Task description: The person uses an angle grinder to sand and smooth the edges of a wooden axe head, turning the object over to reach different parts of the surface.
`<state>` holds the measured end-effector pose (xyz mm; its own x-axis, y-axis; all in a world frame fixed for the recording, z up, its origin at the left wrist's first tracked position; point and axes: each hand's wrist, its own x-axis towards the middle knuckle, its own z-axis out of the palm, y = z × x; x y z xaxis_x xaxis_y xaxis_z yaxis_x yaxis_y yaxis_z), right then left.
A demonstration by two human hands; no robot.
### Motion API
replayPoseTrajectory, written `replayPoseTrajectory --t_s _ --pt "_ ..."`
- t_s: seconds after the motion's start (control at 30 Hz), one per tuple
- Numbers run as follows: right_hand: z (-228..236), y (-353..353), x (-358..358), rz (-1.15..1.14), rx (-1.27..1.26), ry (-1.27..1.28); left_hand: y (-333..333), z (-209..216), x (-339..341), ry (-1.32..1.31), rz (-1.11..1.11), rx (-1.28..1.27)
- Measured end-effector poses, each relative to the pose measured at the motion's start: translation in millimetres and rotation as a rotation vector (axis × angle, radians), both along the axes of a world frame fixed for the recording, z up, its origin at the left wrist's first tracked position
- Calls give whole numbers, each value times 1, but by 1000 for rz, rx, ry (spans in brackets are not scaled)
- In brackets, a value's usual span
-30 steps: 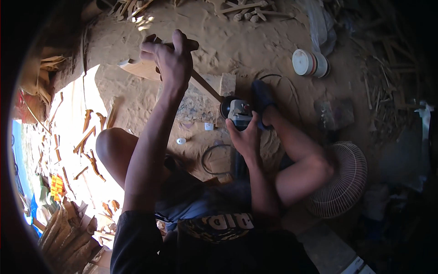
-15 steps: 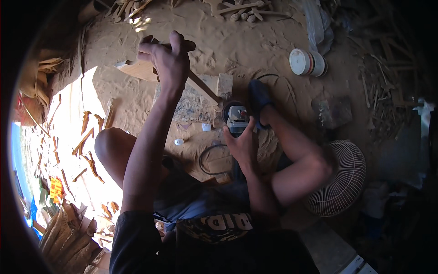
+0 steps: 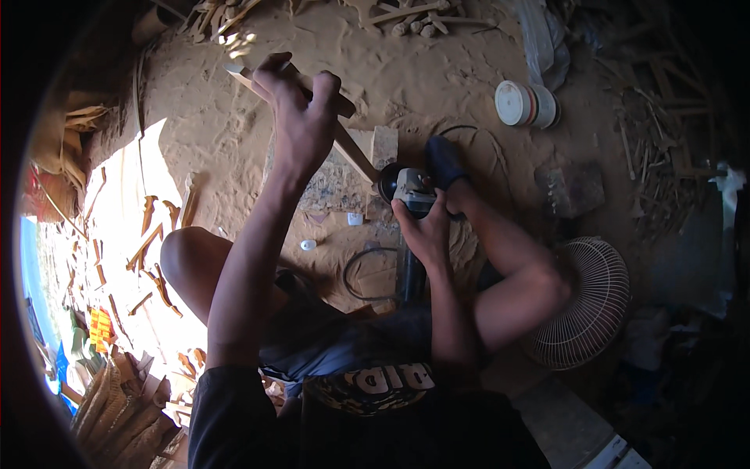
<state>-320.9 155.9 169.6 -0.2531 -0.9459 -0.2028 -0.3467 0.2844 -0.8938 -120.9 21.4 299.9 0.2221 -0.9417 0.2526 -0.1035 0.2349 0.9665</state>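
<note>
My left hand (image 3: pixel 303 129) is closed around the head end of a T-shaped wooden piece (image 3: pixel 355 156). Its pale shaft slants down to the right, while one end of the crosspiece pokes out past my fingers. In my right hand (image 3: pixel 426 233) is an angle grinder (image 3: pixel 412 186), gripped around its body. The shaft's tip meets the grinder's dark disc, though the exact contact is too small to make out. Below the shaft sits a worn, stained block (image 3: pixel 332 187) on the sandy ground.
My foot in a dark shoe (image 3: pixel 445 160) rests beside the grinder. A round fan grille (image 3: pixel 582 305) stands by my right knee. A white-lidded tub (image 3: pixel 512 104) lies farther off. Cut wood pieces (image 3: pixel 144 242) are scattered left, and a dark cable (image 3: pixel 348 273) loops near my lap.
The wooden piece has turned in my left hand, its far end swinging upward, and that hand has shifted slightly right. The grinder has tilted and moved a little to the right.
</note>
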Motion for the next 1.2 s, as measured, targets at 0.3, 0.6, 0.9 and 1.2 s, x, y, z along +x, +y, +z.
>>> replayPoseTrajectory --t_s 0.3,0.6,0.9,1.2 --pt "-8 2 1 -2 -10 186 7 6 -13 -21 -23 -7" --pt "-6 3 -5 -33 8 157 4 -4 -18 -124 -95 -30" --pt "1 7 -21 -130 108 212 -17 -100 -10 237 24 -327" --pt "15 8 -33 -179 -47 143 -49 -221 98 505 664 57"
